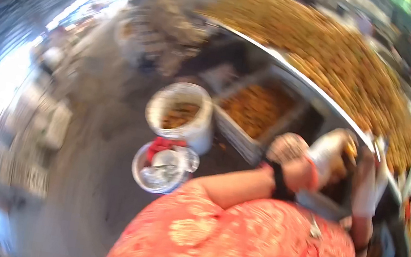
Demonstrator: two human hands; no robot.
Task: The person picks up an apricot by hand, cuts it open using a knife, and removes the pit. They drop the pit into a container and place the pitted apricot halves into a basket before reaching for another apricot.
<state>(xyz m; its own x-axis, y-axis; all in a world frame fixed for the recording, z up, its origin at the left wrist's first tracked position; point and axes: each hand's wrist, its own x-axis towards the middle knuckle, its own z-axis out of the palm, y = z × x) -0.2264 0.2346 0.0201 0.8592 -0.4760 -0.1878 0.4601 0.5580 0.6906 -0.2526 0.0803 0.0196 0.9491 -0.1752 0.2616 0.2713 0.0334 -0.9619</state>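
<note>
My left hand [335,152], in a pale glove or wrap, is at the edge of a long table heaped with yellow-orange pieces [329,57]. Its bent fingers are closed around a small yellow-orange piece [351,150], blurred by motion. Close beside it on the right, my right hand [373,168] also wears something white and is raised at the metal table edge [301,68]. Its fingers are too smeared to read, and whether it holds anything cannot be seen. Below both hands is a grey container [319,205], partly hidden by my left arm.
A white crate [237,133] of orange-brown pieces stands left of my hands. Next to it is a white bucket [202,133] with similar pieces, then a smaller bucket [141,175] with red cloth and clear plastic. Blurred stacked boxes [36,128] are far left; people stand beyond the table.
</note>
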